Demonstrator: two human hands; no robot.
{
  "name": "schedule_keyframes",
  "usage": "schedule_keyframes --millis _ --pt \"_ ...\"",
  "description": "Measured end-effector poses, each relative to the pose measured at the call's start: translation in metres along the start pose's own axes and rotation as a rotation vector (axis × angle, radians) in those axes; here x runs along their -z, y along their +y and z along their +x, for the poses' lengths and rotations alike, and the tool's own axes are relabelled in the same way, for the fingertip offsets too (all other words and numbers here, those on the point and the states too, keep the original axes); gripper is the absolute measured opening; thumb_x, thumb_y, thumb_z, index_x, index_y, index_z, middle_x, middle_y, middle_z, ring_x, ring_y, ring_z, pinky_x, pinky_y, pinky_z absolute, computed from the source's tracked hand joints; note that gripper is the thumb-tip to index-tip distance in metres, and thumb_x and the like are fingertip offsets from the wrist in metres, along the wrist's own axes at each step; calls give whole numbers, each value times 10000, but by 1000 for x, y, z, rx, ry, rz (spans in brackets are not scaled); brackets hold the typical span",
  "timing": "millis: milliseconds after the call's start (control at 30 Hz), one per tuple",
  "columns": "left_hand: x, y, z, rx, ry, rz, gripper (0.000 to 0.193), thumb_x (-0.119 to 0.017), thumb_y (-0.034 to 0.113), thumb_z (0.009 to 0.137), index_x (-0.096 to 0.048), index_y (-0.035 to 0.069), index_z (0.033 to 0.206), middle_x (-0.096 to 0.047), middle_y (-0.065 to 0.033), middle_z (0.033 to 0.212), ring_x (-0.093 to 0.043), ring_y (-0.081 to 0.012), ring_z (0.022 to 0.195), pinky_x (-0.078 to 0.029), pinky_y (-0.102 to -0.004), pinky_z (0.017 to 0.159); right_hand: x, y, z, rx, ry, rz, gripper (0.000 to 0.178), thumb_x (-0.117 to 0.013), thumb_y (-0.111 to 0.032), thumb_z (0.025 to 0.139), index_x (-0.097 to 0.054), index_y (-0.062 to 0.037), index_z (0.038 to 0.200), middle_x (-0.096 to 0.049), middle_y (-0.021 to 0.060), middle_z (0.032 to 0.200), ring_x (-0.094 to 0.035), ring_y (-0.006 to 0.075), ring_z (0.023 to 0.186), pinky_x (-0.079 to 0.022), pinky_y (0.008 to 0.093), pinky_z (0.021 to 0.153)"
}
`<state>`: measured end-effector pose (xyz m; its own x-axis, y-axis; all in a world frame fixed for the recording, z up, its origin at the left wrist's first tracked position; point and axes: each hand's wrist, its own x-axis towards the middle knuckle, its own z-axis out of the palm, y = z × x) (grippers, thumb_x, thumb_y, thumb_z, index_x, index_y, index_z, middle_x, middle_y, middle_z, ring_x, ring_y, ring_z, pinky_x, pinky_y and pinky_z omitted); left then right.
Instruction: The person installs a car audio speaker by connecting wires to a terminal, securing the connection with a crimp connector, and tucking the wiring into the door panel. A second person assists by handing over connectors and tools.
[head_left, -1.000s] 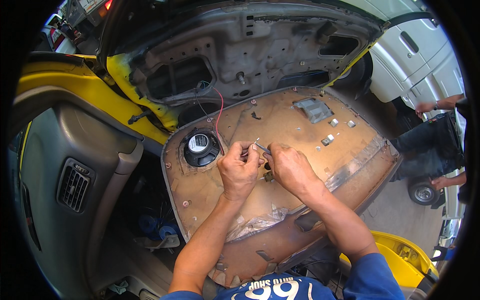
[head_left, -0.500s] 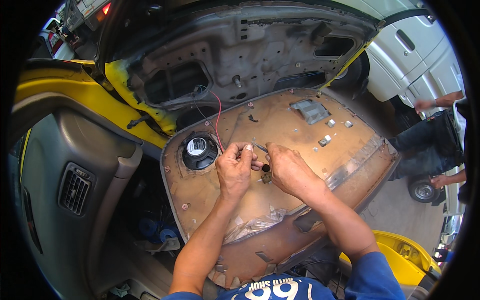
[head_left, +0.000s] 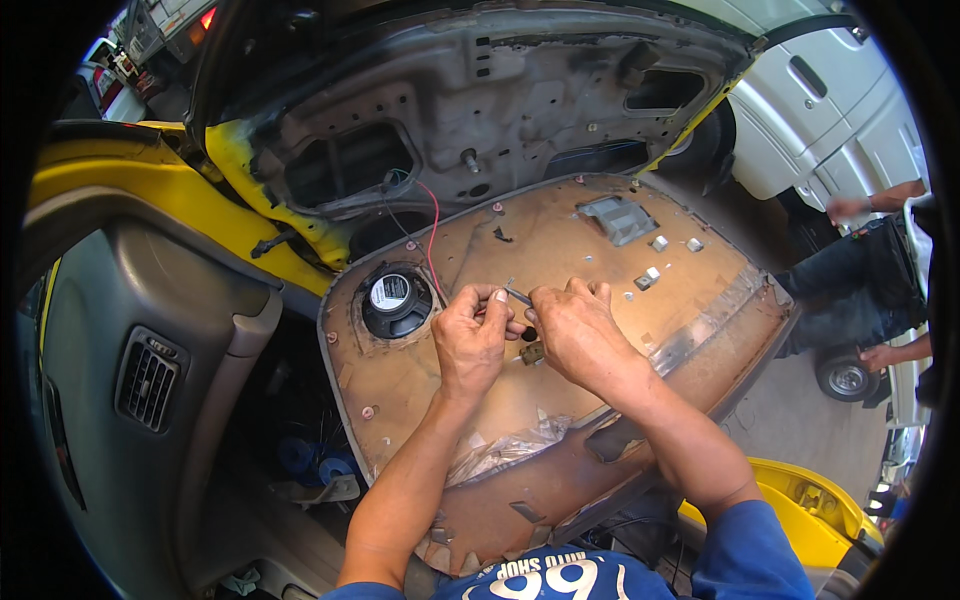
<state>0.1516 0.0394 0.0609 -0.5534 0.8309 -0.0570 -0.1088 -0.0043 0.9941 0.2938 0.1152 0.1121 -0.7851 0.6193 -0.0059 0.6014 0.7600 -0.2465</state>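
My left hand (head_left: 473,335) is closed in a pinch above a brown door trim panel (head_left: 540,250). A red wire (head_left: 435,235) runs from the bare door down into this hand, with its end between thumb and forefinger. My right hand (head_left: 582,330) grips a slim, dark, pointed tool (head_left: 519,296), whose tip meets the wire at my left fingertips. Fingers cover the rest of the tool, so its kind is unclear. Just left of my hands, a round black speaker (head_left: 397,303) sits in the panel, its magnet side up.
Beyond the panel stands the open door's bare metal frame (head_left: 460,120), with yellow edges. A dashboard with an air vent (head_left: 150,377) lies at the left. At the right, another person (head_left: 850,280) stands near a white vehicle (head_left: 820,110) and a small wheel (head_left: 845,378).
Both hands stay nearly in place over the panel. The fingers of my right hand have shifted slightly on the tool, one lifting a little.
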Motion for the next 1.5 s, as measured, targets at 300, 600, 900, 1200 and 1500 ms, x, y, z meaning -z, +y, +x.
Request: schedule_keyframes --millis 300,600,900,1200,1500 --pt "-1 3 -2 -28 9 38 174 -637 92 1049 -679 -75 1023 -703 -101 829 -743 -167 672 -606 -265 608 -6 4 6 -60 -33 165 102 -608 -45 927 -581 28 994 -709 267 844 -726 460 884 -588 553 762" --pt "-2 -3 -3 23 -14 7 180 -639 94 1050 -674 -81 1037 -704 -105 841 -750 -175 687 -628 -276 620 -8 7 8 -98 -73 250 111 -575 -43 957 -585 47 1021 -713 300 890 -725 473 849 -588 544 763" --pt "15 -7 14 176 -85 -94 205 -591 112 1079 -674 -69 1127 -706 -128 949 -774 -219 810 -653 -310 681 15 -12 -56 107 -331 106 248 -660 -111 958 -639 -6 1182 -661 216 1140 -646 378 1127 -540 527 930" --pt "28 7 14 265 -363 73 348 -478 -14 1040 -587 -60 1367 -716 -191 1263 -798 -233 849 -630 -287 619 9 3 -61 233 -252 257 393 -725 -220 974 -684 -100 1346 -650 148 1173 -636 353 1135 -514 494 992" --pt "31 6 11 31 -445 303 174 -585 -10 1033 -581 -31 1205 -767 -180 1152 -770 -202 729 -593 -301 607 -22 28 11 -31 126 797 196 -741 -128 945 -755 10 1084 -761 197 931 -746 347 814 -585 435 757"
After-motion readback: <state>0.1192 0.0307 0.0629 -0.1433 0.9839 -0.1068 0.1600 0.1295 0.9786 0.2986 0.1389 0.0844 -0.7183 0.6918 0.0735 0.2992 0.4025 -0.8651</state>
